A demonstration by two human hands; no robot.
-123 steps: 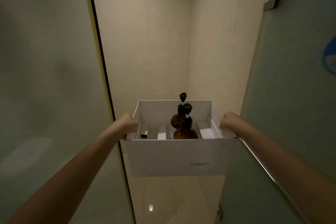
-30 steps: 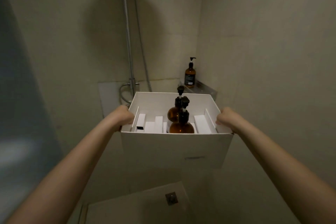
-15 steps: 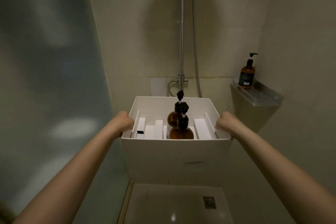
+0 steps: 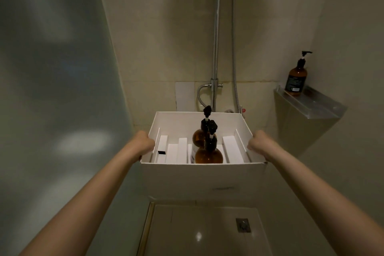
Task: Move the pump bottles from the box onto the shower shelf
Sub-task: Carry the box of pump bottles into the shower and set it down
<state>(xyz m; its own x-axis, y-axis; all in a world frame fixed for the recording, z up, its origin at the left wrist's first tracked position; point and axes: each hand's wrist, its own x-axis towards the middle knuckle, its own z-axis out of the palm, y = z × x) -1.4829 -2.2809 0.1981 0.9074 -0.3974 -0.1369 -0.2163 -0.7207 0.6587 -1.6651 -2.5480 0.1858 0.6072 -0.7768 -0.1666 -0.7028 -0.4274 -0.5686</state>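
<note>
Head view: we are holding the open white cardboard box (image 4: 202,178) out in front, our left hand (image 4: 145,144) gripping its left wall and our right hand (image 4: 258,143) gripping its right wall. Two amber pump bottles with black pumps (image 4: 208,153) are standing upright inside, among white dividers. On the metal corner shower shelf (image 4: 315,107), a third amber pump bottle (image 4: 296,78) is standing.

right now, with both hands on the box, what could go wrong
1. Both hands, left and right, hold the box; freeing one could tip it.
2. The two bottles stand loose and upright, so they may topple.
3. The shelf already holds one bottle, which could get knocked off.
</note>
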